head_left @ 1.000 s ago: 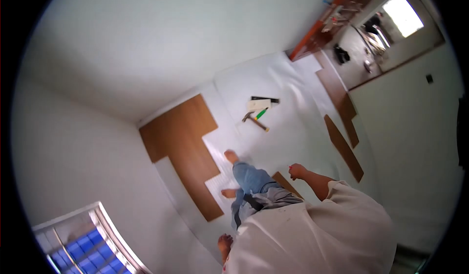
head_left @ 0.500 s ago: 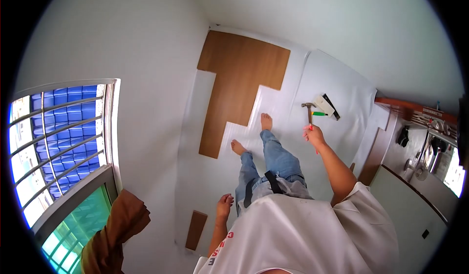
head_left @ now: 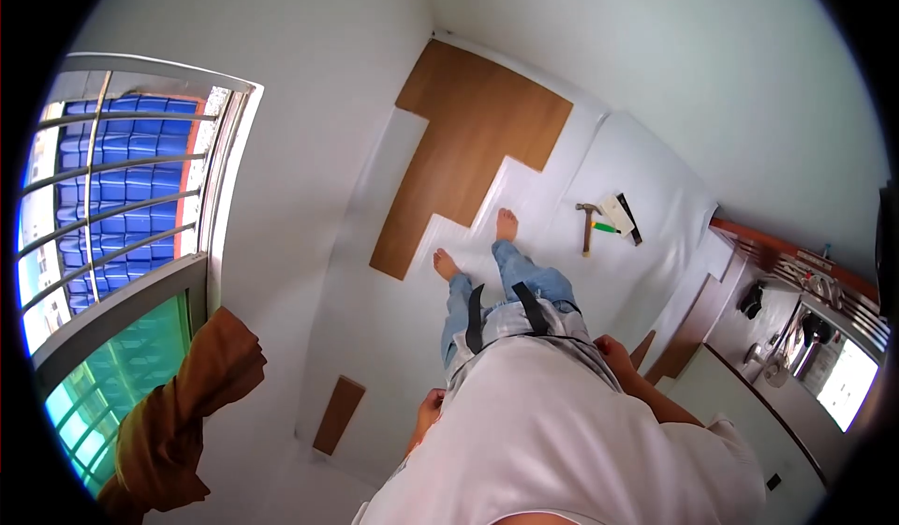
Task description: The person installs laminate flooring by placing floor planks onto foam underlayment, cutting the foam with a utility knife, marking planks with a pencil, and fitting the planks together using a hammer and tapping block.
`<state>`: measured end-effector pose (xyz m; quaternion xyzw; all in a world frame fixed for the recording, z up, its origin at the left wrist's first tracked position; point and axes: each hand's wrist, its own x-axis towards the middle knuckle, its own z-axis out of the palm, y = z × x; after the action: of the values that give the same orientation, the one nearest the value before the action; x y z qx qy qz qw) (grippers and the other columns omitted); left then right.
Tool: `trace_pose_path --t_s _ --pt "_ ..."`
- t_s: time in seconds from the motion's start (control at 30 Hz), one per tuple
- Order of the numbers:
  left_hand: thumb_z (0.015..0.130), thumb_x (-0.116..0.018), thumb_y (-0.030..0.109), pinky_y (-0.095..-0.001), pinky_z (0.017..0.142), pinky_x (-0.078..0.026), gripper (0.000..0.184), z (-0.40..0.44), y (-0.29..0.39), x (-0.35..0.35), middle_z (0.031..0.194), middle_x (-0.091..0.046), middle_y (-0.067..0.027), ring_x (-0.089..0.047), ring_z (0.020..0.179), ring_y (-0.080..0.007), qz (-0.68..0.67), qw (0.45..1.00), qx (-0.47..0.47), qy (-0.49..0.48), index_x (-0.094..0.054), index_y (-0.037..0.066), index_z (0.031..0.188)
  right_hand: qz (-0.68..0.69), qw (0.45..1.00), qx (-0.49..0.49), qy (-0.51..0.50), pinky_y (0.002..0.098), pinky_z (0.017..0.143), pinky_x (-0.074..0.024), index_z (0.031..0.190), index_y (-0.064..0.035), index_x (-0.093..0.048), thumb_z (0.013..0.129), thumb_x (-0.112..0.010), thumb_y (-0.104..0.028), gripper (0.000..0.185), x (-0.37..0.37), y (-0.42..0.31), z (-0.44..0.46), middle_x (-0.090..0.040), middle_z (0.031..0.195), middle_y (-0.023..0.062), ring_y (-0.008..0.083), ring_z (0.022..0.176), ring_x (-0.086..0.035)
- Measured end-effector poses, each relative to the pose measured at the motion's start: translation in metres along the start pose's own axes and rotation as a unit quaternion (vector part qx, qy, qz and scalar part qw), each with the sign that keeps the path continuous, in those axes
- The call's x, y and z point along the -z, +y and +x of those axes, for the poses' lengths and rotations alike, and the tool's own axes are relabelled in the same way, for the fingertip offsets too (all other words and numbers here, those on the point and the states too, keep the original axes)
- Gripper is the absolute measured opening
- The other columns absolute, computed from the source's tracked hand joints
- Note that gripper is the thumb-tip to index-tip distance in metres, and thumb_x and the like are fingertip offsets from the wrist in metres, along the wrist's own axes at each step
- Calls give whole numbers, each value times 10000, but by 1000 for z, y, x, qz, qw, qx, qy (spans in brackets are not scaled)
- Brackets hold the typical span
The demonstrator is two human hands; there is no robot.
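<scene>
My right hand (head_left: 613, 352) is at my right hip, beside the hem of my pale shirt (head_left: 543, 413). Its fingers are curled in, and whatever they may hold is hidden. By my left hip, my left hand (head_left: 430, 407) is partly covered by the shirt, so its fingers barely show. On the white floor sheet beyond my feet lies a claw hammer (head_left: 587, 228) with a dark head. Against it, to the right, rests a green-handled tool (head_left: 606, 228). Next to these are a cream-coloured flat piece (head_left: 617, 214) and a black strip (head_left: 630, 218).
Brown floor planks (head_left: 473, 118) lie in a stepped patch ahead of my bare feet. A loose plank piece (head_left: 339, 415) is at the lower left. A barred window (head_left: 131, 178) and brown cloth (head_left: 197, 403) are on the left; a red-brown rack (head_left: 796, 263) stands right.
My right hand has drawn back from near the hammer to my hip. The slim red thing it held has gone from sight. My left hand is now closer to my body. The view has shifted.
</scene>
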<state>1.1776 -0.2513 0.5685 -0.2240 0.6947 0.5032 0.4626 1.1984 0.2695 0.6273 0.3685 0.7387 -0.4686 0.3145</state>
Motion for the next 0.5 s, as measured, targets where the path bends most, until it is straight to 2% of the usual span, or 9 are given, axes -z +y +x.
trace_pose_path --t_s 0.03,0.07,0.13,0.2,0.3,0.37,0.43,0.47,0.5 --pt "962 -642 238 -332 897 -514 285 5 -44 1 1090 -711 -78 -651 996 -161 -134 989 -38 -51 -675 8 1129 30 999 -37 2 334 795 -504 1041 -63 -652 917 -678 -156 157 -1 -6 -15 -677 885 98 190 849 -629" --pt "962 -642 238 -333 899 -514 287 4 -48 3 1091 -711 -79 -651 997 -161 -105 992 -41 -49 -675 9 1131 59 996 -73 6 320 793 -500 1054 -61 -648 929 -667 -149 154 -2 -14 -29 -680 897 92 183 843 -618" --pt "963 -641 240 -333 901 -513 290 -3 -31 6 1093 -711 -80 -651 999 -163 -11 999 -18 -30 -674 9 1136 29 997 -65 4 321 790 -498 1084 -64 -656 936 -666 -168 182 -1 -18 -40 -684 904 85 177 829 -610" --pt "963 -640 241 -334 903 -513 294 -7 -21 9 1095 -710 -82 -650 1002 -164 37 999 -7 -25 -673 10 1141 42 999 -16 -26 316 792 -499 1119 -69 -660 936 -666 -178 213 -6 -6 -43 -691 920 82 178 830 -610" --pt "964 -638 243 -335 906 -512 299 -19 -12 12 1099 -709 -84 -650 1006 -167 69 997 2 -23 -672 10 1148 47 995 -57 -62 322 796 -498 1138 -66 -657 926 -661 -157 231 0 -35 -43 -684 944 103 195 837 -608" --pt "964 -637 244 -335 909 -511 302 -24 -7 14 1101 -709 -86 -650 1009 -168 79 997 11 -23 -671 11 1153 53 994 -66 -72 326 802 -497 1138 -62 -654 921 -655 -144 232 -11 -19 -52 -675 951 115 204 850 -610" --pt "965 -636 245 -336 911 -511 305 -28 -1 13 1103 -708 -87 -649 1011 -170 82 996 13 -26 -670 11 1158 54 997 -15 -58 342 807 -494 1111 -44 -652 900 -650 -122 225 -23 22 -35 -653 955 143 246 870 -614" --pt "965 -636 246 -336 912 -510 307 -31 -2 15 1104 -708 -88 -649 1013 -171 85 996 14 -28 -670 11 1160 54 996 -18 -62 342 807 -494 1111 -44 -652 900 -650 -122 225 -23 18 -40 -653 955 143 246 870 -614" --pt "965 -635 247 -336 913 -510 309 -31 -4 17 1105 -708 -89 -649 1014 -171 87 996 13 -28 -669 12 1163 13 998 -6 -64 362 813 -495 1093 -36 -657 888 -652 -124 223 -22 8 -40 -649 959 157 285 888 -622"
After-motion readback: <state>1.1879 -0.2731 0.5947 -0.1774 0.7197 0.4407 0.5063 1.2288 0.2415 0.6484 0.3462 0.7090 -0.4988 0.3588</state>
